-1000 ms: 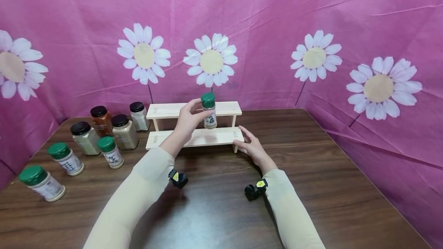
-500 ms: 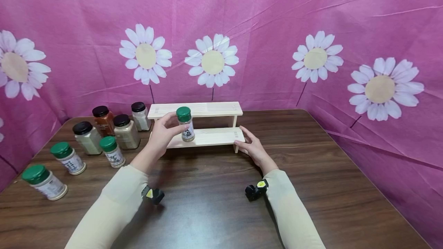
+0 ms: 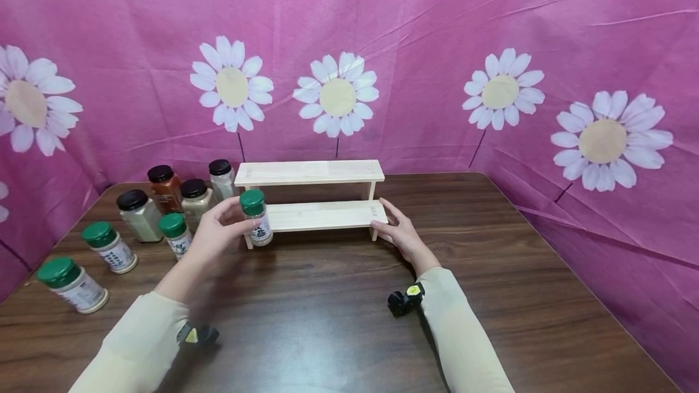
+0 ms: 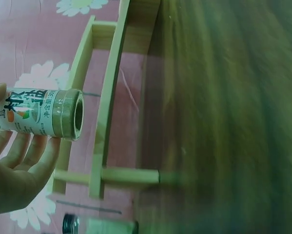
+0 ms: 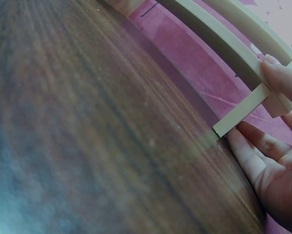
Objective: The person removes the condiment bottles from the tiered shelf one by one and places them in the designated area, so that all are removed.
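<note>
My left hand (image 3: 214, 232) holds a spice jar (image 3: 261, 226) with a green cap and white label between thumb and fingers. The jar is upright, in front of the left end of a two-tier wooden rack (image 3: 322, 216). From the left wrist view, the jar's base (image 4: 77, 114) hangs off the table, apart from the rack. At the other end, my right hand (image 3: 401, 236) grips the lower shelf's corner. The right wrist view has its thumb (image 5: 282, 80) against the shelf edge, with the fingers beside the rack's leg (image 5: 243, 108).
Left of the rack, several spice jars stand on the brown table (image 3: 327, 320). Some wear green caps, like the nearest jar (image 3: 73, 287); others have black lids, like the orange-red jar (image 3: 165, 190). A pink daisy-print cloth (image 3: 415, 108) hangs behind the table.
My left hand has carried the green-capped jar leftward and down, from above the rack's lower shelf to its left front. My right hand has stayed at the rack's right end.
</note>
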A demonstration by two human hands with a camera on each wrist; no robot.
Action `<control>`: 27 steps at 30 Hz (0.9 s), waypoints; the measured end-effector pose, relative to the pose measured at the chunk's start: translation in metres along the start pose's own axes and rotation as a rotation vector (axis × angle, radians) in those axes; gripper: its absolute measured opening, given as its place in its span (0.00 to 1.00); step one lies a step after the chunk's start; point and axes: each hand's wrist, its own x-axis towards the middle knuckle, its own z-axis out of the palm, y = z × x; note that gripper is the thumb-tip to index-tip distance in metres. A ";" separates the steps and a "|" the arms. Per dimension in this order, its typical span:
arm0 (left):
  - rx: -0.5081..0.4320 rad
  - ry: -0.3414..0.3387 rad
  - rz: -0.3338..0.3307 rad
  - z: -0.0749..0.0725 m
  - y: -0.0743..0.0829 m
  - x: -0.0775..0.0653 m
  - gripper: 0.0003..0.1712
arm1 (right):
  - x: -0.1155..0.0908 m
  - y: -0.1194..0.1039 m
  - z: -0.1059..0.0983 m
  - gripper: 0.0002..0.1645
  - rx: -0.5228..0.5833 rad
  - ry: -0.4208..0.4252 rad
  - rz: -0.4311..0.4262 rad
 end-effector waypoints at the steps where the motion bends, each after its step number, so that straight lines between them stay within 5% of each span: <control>1: 0.016 0.000 -0.002 -0.003 -0.003 -0.003 0.30 | 0.000 0.000 0.000 0.41 -0.002 -0.001 -0.001; 8: -0.004 0.053 -0.125 -0.026 -0.053 -0.007 0.34 | 0.000 -0.001 -0.001 0.42 0.008 -0.002 -0.003; 13: 0.006 0.074 -0.109 -0.039 -0.080 -0.011 0.33 | 0.000 -0.001 -0.001 0.42 0.014 -0.003 -0.005; 20: 0.018 0.033 -0.112 -0.051 -0.056 -0.039 0.31 | 0.001 -0.001 0.000 0.42 0.019 -0.008 0.000; 27: 0.063 0.062 -0.145 -0.066 -0.044 -0.058 0.26 | -0.001 -0.002 0.001 0.42 0.028 -0.009 0.010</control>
